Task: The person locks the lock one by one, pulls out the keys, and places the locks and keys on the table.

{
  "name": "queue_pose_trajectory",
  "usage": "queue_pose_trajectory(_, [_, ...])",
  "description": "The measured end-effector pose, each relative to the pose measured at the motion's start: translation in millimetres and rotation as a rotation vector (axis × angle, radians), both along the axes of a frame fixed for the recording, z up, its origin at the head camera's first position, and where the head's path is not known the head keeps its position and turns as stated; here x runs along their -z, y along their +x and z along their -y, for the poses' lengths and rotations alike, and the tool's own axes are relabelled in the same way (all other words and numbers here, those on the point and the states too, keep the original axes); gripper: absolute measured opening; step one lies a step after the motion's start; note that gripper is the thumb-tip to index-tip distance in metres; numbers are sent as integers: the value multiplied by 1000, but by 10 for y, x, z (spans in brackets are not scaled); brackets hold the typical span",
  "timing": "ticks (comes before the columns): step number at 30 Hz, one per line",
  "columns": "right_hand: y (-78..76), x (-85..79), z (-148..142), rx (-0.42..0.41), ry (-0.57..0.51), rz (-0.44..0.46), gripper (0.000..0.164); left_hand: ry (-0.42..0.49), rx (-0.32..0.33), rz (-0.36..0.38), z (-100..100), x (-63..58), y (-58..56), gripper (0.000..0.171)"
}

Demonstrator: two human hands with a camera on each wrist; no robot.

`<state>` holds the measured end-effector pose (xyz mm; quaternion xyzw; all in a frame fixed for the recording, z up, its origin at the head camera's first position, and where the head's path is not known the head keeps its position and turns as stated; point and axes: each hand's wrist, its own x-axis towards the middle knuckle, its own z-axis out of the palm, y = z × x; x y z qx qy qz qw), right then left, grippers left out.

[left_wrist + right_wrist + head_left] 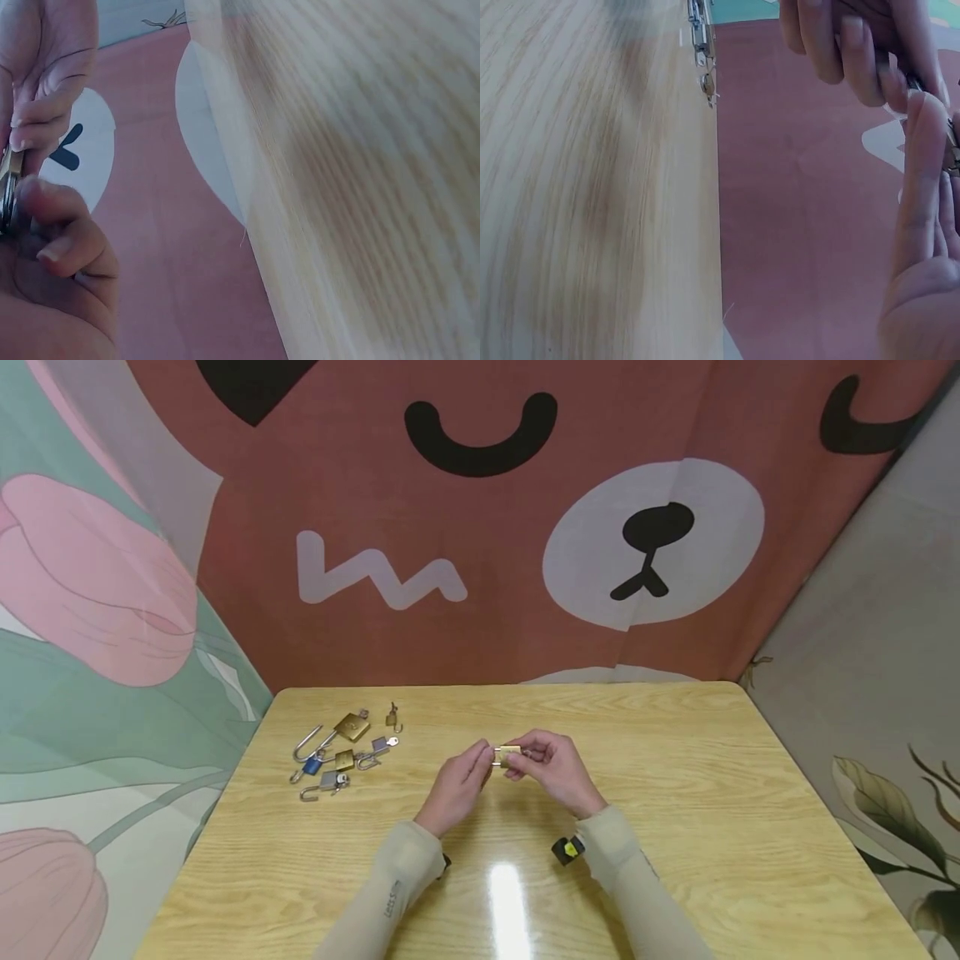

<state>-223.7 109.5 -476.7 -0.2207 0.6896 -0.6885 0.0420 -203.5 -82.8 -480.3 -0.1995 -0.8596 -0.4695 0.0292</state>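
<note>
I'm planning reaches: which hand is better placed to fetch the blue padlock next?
Probably the left hand: it is nearer the blue padlock. The right hand is farther away, pinching the held padlock. The left hand grips that padlock too, so it would likely need to let go first.

On the wooden table I see several open padlocks near its far left corner, a blue padlock among them.

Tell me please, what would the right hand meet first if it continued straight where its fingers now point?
Most likely the left hand, just beyond the brass padlock that the right hand already holds, although exact depth is hard to judge.
</note>
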Motion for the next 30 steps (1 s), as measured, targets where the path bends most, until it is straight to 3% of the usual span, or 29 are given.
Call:
queue_pose_trajectory(5, [0,4,9,27,40,-13,26,18,45,42,-24,6,4,40])
queue_pose_trajectory(9, [-4,6,20,25,9,3,27,42,50,46,-34,26,-7,38])
queue_pose_trajectory(11, [-7,11,21,13,-20,22,28,73,51,56,-52,-61,36,35])
queue_pose_trajectory(15, [-12,20,15,-13,-60,36,30,135,54,90,-85,-109,60,27])
queue_pose_trajectory(20, [-14,36,-15,-41,-69,31,32,170,73,106,-62,24,-17,26])
queue_pose_trajectory(30, [-10,58,-129,27,-60,0,29,233,113,106,-22,28,-31,34])
